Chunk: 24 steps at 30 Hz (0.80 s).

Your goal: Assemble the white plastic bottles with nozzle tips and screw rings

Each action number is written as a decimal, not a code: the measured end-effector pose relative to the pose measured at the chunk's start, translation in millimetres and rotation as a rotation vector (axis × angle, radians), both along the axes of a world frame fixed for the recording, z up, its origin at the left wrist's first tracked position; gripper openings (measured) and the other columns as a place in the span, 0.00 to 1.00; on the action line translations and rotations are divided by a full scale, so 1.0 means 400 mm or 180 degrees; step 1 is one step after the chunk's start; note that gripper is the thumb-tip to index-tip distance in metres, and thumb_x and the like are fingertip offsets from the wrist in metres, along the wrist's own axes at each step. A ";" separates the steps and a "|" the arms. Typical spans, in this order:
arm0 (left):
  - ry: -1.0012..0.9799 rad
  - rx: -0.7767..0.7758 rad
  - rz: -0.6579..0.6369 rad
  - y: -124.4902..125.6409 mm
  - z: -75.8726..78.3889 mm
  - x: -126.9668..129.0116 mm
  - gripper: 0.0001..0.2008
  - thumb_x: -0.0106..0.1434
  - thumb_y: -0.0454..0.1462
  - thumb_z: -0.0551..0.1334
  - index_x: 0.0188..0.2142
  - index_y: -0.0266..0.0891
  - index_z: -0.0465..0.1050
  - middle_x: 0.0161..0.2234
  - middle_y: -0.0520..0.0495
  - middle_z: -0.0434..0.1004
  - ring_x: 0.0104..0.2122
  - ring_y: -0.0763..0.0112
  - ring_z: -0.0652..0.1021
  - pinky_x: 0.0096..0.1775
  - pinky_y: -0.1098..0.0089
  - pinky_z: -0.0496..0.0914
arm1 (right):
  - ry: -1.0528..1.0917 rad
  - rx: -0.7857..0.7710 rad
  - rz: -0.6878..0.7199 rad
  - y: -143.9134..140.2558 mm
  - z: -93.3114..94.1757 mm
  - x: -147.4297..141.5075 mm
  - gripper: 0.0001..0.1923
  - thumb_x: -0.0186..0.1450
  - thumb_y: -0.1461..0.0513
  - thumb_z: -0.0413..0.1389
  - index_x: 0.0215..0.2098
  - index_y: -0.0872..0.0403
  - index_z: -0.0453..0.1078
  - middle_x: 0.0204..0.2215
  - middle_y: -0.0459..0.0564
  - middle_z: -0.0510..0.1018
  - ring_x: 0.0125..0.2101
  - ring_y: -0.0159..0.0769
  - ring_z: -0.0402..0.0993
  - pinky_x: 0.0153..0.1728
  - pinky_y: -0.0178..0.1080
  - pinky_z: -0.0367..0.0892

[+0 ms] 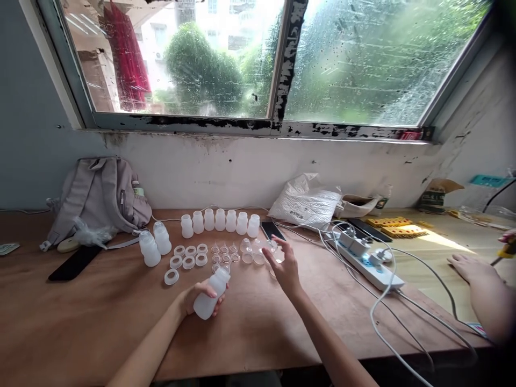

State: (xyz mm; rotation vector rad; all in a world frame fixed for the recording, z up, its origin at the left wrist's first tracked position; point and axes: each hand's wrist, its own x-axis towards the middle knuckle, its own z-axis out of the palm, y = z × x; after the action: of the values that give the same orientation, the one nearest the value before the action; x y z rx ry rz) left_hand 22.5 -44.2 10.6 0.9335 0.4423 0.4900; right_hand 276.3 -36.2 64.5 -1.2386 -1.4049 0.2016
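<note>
My left hand [196, 297] grips a small translucent white bottle [210, 294], held tilted just above the wooden table [105, 317]. My right hand [285, 267] hovers with fingers spread over several small clear caps [252, 252] near the table's middle; it holds nothing that I can see. A row of several more white bottles [220, 221] stands behind them, and two further bottles [155, 244] stand to the left. White rings [188, 259] lie in two short rows, with one ring [171, 277] apart at the front left.
A grey backpack [100, 196] and a black phone [74, 263] lie at the left. Another phone [272, 230], a white plastic bag [306, 203] and a power strip [368, 266] with trailing cables sit right of centre. Another person's hand [470, 267] rests at the far right.
</note>
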 end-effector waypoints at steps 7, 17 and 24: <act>0.0079 0.0001 0.0275 -0.008 0.010 0.007 0.21 0.47 0.35 0.58 0.42 0.34 0.60 0.26 0.50 0.65 0.23 0.75 0.68 0.26 0.70 0.63 | -0.1689 -0.0295 -0.0939 0.000 -0.143 0.040 0.19 0.53 0.49 0.54 0.41 0.48 0.67 0.50 0.54 0.61 0.46 0.48 0.59 0.43 0.50 0.53; 0.0051 -0.0025 0.0621 -0.014 0.011 0.011 0.17 0.50 0.35 0.57 0.40 0.36 0.62 0.27 0.50 0.66 0.23 0.76 0.69 0.28 0.71 0.62 | -0.2344 -0.0252 -0.1026 0.017 -0.187 0.030 0.18 0.56 0.50 0.52 0.40 0.51 0.66 0.50 0.58 0.62 0.47 0.47 0.57 0.47 0.51 0.44; 0.0100 0.0134 0.0808 -0.031 0.021 0.021 0.17 0.47 0.36 0.60 0.38 0.35 0.65 0.26 0.49 0.67 0.22 0.75 0.69 0.27 0.70 0.63 | -0.1334 0.0014 -0.0610 -0.012 -0.151 0.009 0.21 0.56 0.50 0.51 0.43 0.54 0.63 0.46 0.57 0.67 0.49 0.48 0.58 0.50 0.53 0.41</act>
State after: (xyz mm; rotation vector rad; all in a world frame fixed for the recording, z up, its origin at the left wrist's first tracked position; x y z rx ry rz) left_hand 30.7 -56.5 18.9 0.9311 0.5848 0.7181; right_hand 280.0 -41.0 4.2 -1.4585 -1.6245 -0.2055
